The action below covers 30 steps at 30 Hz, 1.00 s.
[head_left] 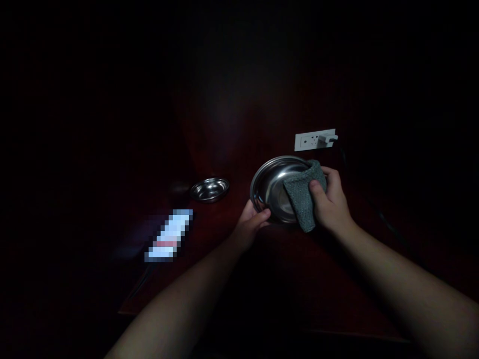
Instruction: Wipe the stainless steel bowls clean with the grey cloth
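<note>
A shiny steel plate (271,184) is held tilted above a dark red table. My left hand (251,219) grips its lower left rim, thumb on the inner edge. My right hand (331,202) is closed on a grey knitted cloth (304,197), which is pressed over the plate's right rim and inner face. A second, smaller steel dish (209,189) rests on the table to the left, apart from both hands.
A white power strip (313,140) with a plug and a dark cable lies behind the plate. A lit phone screen (169,235) lies on the table (232,144) at the left. The room is very dark. The table's front edge runs below my forearms.
</note>
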{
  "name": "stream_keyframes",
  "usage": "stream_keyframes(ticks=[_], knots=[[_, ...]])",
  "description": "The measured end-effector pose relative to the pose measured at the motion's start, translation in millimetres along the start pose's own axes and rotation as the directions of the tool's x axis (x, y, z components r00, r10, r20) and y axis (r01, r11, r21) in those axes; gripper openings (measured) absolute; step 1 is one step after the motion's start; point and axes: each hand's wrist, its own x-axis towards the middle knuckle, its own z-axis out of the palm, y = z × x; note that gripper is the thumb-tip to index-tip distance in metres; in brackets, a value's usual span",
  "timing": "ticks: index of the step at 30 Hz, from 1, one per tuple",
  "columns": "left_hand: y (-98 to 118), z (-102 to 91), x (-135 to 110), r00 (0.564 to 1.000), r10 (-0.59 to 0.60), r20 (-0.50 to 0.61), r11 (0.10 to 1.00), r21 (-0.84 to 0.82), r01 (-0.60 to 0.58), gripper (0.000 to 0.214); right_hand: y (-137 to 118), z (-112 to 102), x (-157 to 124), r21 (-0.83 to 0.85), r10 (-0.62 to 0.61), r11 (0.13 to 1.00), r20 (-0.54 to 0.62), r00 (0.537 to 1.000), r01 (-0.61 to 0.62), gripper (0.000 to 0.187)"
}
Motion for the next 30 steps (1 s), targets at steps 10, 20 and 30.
stream_keyframes(ticks=[10,20,30], knots=[[3.3,4.2,-1.0,1.000,0.009,-0.010,1.000,-0.019,-0.009,0.050,-0.1,-0.4,0.2,-0.020,-0.022,1.000,0.006,1.000,0.022,0.042],[2.9,5.2,-0.8,1.000,0.005,-0.028,1.000,-0.030,-0.006,0.052,3.9,-0.6,1.1,-0.050,-0.035,0.998,0.039,0.999,0.037,0.045],[0.6,1.7,1.1,0.999,0.028,-0.019,0.999,-0.039,-0.028,0.051,5.3,0.8,1.5,-0.052,0.006,0.999,0.082,0.997,-0.002,0.048]])
